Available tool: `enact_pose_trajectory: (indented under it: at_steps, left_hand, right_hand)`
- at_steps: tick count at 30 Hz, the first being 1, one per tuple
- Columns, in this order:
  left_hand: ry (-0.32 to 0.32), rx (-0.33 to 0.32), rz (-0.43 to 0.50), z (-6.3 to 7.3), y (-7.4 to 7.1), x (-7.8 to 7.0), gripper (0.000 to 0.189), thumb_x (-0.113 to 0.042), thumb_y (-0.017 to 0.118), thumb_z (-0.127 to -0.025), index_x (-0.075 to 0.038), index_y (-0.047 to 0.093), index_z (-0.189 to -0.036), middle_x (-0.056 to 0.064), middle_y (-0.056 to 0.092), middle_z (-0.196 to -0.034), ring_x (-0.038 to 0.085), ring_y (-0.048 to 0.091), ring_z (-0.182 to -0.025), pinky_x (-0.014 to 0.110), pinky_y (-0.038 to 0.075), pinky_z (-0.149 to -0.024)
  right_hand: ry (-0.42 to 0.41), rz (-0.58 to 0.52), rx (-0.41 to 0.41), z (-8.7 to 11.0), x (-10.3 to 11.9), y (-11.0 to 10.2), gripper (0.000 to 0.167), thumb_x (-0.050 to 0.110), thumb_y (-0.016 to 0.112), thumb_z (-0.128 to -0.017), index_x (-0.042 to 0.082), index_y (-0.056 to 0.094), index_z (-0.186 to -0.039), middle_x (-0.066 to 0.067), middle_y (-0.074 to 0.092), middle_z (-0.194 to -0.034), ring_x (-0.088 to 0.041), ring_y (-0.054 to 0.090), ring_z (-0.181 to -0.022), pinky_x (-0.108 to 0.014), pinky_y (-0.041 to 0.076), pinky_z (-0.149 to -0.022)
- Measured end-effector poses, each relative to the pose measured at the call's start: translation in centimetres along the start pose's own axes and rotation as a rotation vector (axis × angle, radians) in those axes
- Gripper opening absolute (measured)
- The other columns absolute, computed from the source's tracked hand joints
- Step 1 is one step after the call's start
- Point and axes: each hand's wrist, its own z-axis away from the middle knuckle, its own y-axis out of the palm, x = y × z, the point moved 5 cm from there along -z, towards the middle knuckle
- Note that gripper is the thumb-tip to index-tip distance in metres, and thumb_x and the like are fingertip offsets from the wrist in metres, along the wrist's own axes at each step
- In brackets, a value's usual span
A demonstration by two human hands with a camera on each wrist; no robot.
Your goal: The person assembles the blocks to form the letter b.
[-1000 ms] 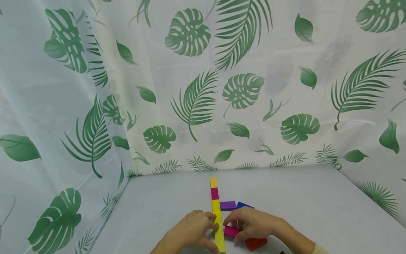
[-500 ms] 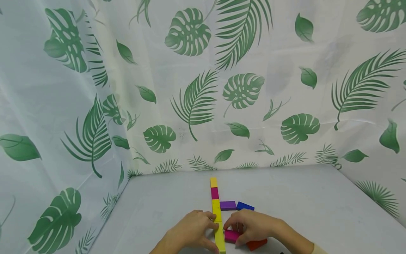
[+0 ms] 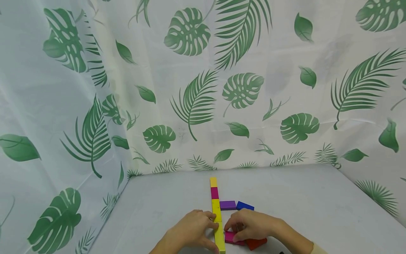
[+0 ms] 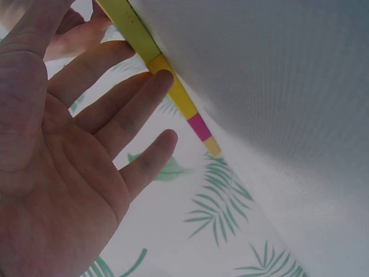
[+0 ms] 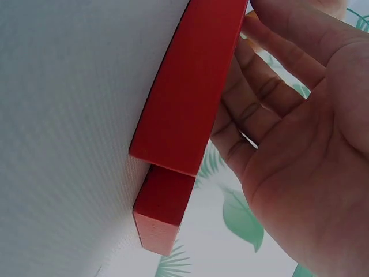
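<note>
A straight row runs away from me on the table: two yellow blocks [image 3: 219,237] nearest, then a magenta block [image 3: 214,193] and a pale yellow block [image 3: 213,182] at the far end. My left hand [image 3: 191,231] rests fingertips against the yellow blocks; the left wrist view shows its fingers mostly straight. Just right of the row, my right hand [image 3: 253,224] pinches another magenta block [image 3: 231,237], which lies flat on the table, between thumb and fingers. Beside that hand is a red block [image 3: 257,243]; two red blocks [image 5: 187,86] show in the right wrist view.
A purple block [image 3: 227,205] lies right of the row, its end close against it. Beyond the right hand is a slanted blue block [image 3: 245,205]. Leaf-printed white curtains [image 3: 196,148] rise behind and at both sides of the pale table [image 3: 165,194].
My right hand has lowered the magenta block from a tilt to flat and drawn it slightly toward me. The left hand stays put on the row.
</note>
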Motion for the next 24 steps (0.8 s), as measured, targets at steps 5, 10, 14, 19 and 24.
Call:
enact_pose_trajectory:
  at_steps: [5, 10, 14, 19, 24]
  left_hand:
    - [-0.003, 0.0, 0.005, -0.02, 0.01, 0.0, 0.061, -0.073, 0.078, -0.075, -0.039, 0.075, -0.126, -0.012, 0.067, -0.137, 0.007, 0.06, -0.127, 0.045, 0.049, -0.113]
    - [-0.012, 0.004, 0.014, -0.12, 0.12, 0.01, 0.061, -0.072, 0.078, -0.075, -0.039, 0.075, -0.126, -0.013, 0.067, -0.137, 0.006, 0.06, -0.126, 0.045, 0.049, -0.113]
    - [-0.021, 0.01, 0.023, -0.17, 0.14, 0.01, 0.06, -0.071, 0.079, -0.076, -0.039, 0.075, -0.126, -0.013, 0.068, -0.136, 0.006, 0.06, -0.126, 0.046, 0.049, -0.113]
    - [-0.023, 0.011, 0.019, -0.13, 0.09, -0.03, 0.06, -0.071, 0.079, -0.075, -0.039, 0.075, -0.126, -0.013, 0.068, -0.136, 0.007, 0.06, -0.126, 0.046, 0.049, -0.113]
    - [-0.015, 0.007, 0.006, -0.16, 0.15, -0.02, 0.061, -0.071, 0.079, -0.076, -0.039, 0.075, -0.127, -0.013, 0.068, -0.136, 0.007, 0.06, -0.127, 0.046, 0.049, -0.113]
  right_hand:
    - [0.006, -0.008, 0.002, 0.02, 0.06, 0.08, 0.031, 0.025, 0.077, -0.095, 0.029, 0.074, -0.126, 0.015, 0.069, -0.095, 0.001, 0.062, -0.081, -0.017, 0.056, -0.082]
    - [-0.007, 0.005, 0.007, -0.02, 0.1, 0.14, 0.031, 0.024, 0.077, -0.095, 0.029, 0.074, -0.126, 0.015, 0.07, -0.096, 0.002, 0.062, -0.081, -0.016, 0.056, -0.083]
    - [-0.02, 0.008, 0.011, -0.06, 0.11, 0.16, 0.03, 0.024, 0.077, -0.095, 0.028, 0.075, -0.125, 0.016, 0.07, -0.096, 0.002, 0.061, -0.081, -0.017, 0.056, -0.083]
    - [-0.02, 0.011, 0.013, -0.08, 0.12, 0.2, 0.03, 0.025, 0.077, -0.095, 0.029, 0.075, -0.125, 0.017, 0.07, -0.097, 0.002, 0.061, -0.082, -0.017, 0.056, -0.084]
    - [-0.016, 0.005, 0.016, -0.14, 0.14, 0.28, 0.03, 0.024, 0.078, -0.095, 0.028, 0.075, -0.124, 0.018, 0.07, -0.096, 0.002, 0.061, -0.081, -0.017, 0.056, -0.084]
